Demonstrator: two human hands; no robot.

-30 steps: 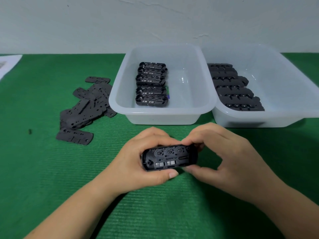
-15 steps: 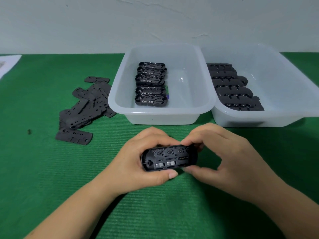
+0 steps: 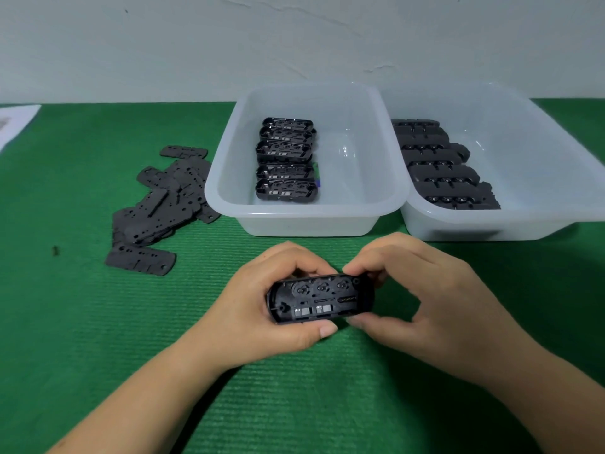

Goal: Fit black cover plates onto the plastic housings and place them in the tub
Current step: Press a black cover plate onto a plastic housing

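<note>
1. Green ribbed matting covers the surface (image 3: 82, 322), its fine ridges running left to right; a pale plaster wall (image 3: 294, 44) rises behind it.
2. Two translucent white plastic tubs with rounded corners stand side by side at the far edge, rims touching. The right tub (image 3: 537, 152) holds a column of black housings (image 3: 442, 165) against its left wall.
3. The left tub (image 3: 360, 158) holds a column of five black parts (image 3: 285, 158), each lying crosswise, toward its left half.
4. Flat, matte black cover plates (image 3: 167, 198), oblong with rounded ends and punched holes, lie in a loose heap on the matting just left of the left tub; one plate (image 3: 140, 258) lies apart at the heap's near end.
5. Both forearms reach in from the near edge. The left hand (image 3: 258, 309) grips the left end of a housing (image 3: 320, 298), fingers curled over its far edge and thumb under its near edge.
6. The right hand (image 3: 435, 299) pinches the housing's right end between fingertips on top and thumb below.
7. That housing is a glossy black oblong with rounded ends, held just above the matting in front of the left tub. Its long axis runs left to right, and its open face, with three round recesses and small grey squares, tilts up toward the camera.
</note>
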